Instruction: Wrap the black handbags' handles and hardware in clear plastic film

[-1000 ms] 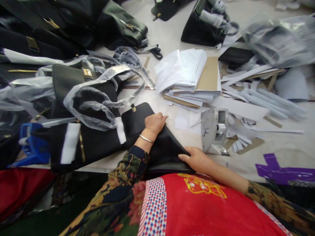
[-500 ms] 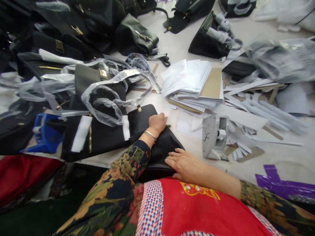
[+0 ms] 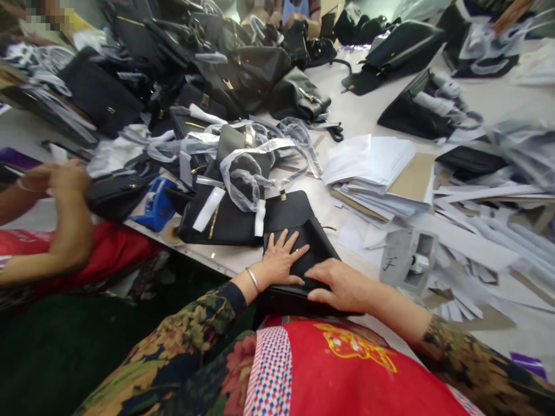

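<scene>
A black bag (image 3: 321, 237) lies at the table's front edge, against the red apron. My left hand (image 3: 284, 260) rests flat on it, fingers spread, a ring and a bracelet showing. Just to the right, my right hand (image 3: 338, 283) touches the bag's right side, thumb and fingers apart. Under the near edge of the flap the bag's body is dark and partly hidden. Beside it on the left is another black bag (image 3: 234, 222) with white wrapping strips and a plastic-wrapped strap (image 3: 243, 173).
Paper sheets (image 3: 368, 162) are stacked behind the bag; a grey tape dispenser (image 3: 407, 260) and paper strips are at the right. A blue dispenser (image 3: 156, 202) stands left. Many black bags (image 3: 255, 69) are heaped behind. A person's hands (image 3: 65, 176) are at far left.
My left hand has gone from a closed grip at the flap to lying spread on the bag. My right hand's thumb and fingers are further apart. The view has shifted left and up.
</scene>
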Demonstrator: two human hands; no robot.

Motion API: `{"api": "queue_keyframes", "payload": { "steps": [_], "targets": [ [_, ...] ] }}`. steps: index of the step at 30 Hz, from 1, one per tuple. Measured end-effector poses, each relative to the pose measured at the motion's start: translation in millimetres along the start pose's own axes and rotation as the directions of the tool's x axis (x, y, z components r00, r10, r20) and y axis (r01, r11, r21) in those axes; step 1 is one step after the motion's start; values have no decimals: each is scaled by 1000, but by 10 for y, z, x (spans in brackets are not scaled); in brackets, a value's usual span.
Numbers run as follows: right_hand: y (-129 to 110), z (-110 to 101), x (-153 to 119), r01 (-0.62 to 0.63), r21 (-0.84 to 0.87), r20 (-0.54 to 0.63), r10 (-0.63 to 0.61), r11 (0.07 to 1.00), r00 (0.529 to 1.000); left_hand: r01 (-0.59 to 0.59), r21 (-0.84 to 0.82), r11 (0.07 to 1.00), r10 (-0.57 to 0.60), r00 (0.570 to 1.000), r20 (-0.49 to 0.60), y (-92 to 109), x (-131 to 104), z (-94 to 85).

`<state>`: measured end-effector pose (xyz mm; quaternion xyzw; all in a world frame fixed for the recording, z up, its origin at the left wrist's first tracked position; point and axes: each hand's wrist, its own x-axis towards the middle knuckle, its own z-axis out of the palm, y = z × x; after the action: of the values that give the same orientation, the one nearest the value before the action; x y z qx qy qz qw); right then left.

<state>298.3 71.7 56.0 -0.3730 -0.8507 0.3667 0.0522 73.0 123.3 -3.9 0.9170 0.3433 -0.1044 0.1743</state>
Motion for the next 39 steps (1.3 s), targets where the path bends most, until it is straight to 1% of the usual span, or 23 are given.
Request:
{"api": "queue_keyframes", "payload": {
  "steps": [2, 5, 7, 9, 11, 14, 16, 17, 19, 21, 23, 25, 26, 29, 31, 32, 33, 34, 35, 36, 37, 38, 39],
  "targets": [
    [113, 38, 195, -62, -137, -143, 42, 989, 989, -14, -12, 1000, 14, 1000, -5, -42, 57, 15],
    [395, 241, 427, -307, -283, -248, 241, 909, 939, -14, -19, 1000, 13, 999, -41, -97, 30, 8],
    [598, 402, 489, -433, -284, -275, 360, 855, 891, 48, -32, 998, -51, 996, -76, -129, -75, 27],
    [750, 519, 485, -510, -233, -296, 440, 828, 848, 166, -78, 983, -173, 979, -106, -145, -209, 78],
    [826, 575, 449, -546, -168, -326, 477, 821, 817, 297, -162, 941, -320, 937, -141, -134, -338, 148],
    [832, 582, 398, -577, -61, -404, 509, 814, 760, 474, -344, 811, -551, 815, -177, -77, -465, 250],
    [812, 566, 385, -622, 68, -419, 588, 780, 692, 538, -485, 689, -657, 747, -105, -42, -490, 294],
    [807, 555, 385, -640, 145, -396, 637, 755, 661, 549, -544, 635, -680, 731, -57, -33, -485, 307],
    [815, 529, 386, -657, 290, -312, 717, 696, 623, 518, -635, 574, -670, 742, 0, -33, -446, 316],
    [852, 504, 357, -646, 403, -247, 757, 648, 605, 441, -700, 562, -629, 778, -15, -48, -377, 309],
    [908, 493, 266, -609, 497, -232, 771, 618, 593, 357, -749, 558, -571, 820, -34, -60, -279, 297],
    [961, 502, 109, -579, 564, -246, 789, 589, 562, 294, -775, 560, -509, 860, -41, -55, -152, 286],
    [978, 512, 15, -580, 579, -255, 803, 573, 538, 268, -779, 567, -477, 878, -45, -48, -79, 283],
    [945, 547, -235, -655, 567, -259, 863, 499, 433, 200, -768, 609, -372, 927, -54, -28, 152, 274],
    [849, 563, -311, -729, 494, -290, 880, 474, 375, 183, -742, 645, -311, 950, -36, -33, 272, 259],
    [786, 569, -318, -765, 422, -347, 866, 487, 359, 185, -720, 669, -286, 958, -20, -41, 311, 245],
    [720, 573, -308, -789, 324, -423, 826, 523, 373, 190, -689, 699, -264, 965, -1, -48, 335, 223],
    [656, 575, -287, -794, 202, -496, 759, 573, 422, 200, -647, 736, -245, 969, 21, -53, 345, 191],
    [598, 576, -261, -772, 69, -539, 675, 632, 504, 218, -587, 780, -235, 971, 49, -51, 346, 145],
    [552, 574, -234, -724, -52, -537, 592, 688, 601, 242, -505, 828, -235, 969, 80, -39, 343, 83],
    [520, 569, -211, -659, -141, -492, 526, 739, 694, 270, -401, 875, -247, 963, 108, -16, 343, 5],
    [502, 561, -192, -598, -190, -425, 484, 778, 765, 297, -280, 913, -273, 954, 123, 19, 352, -91],
    [499, 549, -177, -557, -207, -364, 465, 805, 807, 313, -150, 938, -297, 948, 117, 67, 376, -199]
  ]
}}
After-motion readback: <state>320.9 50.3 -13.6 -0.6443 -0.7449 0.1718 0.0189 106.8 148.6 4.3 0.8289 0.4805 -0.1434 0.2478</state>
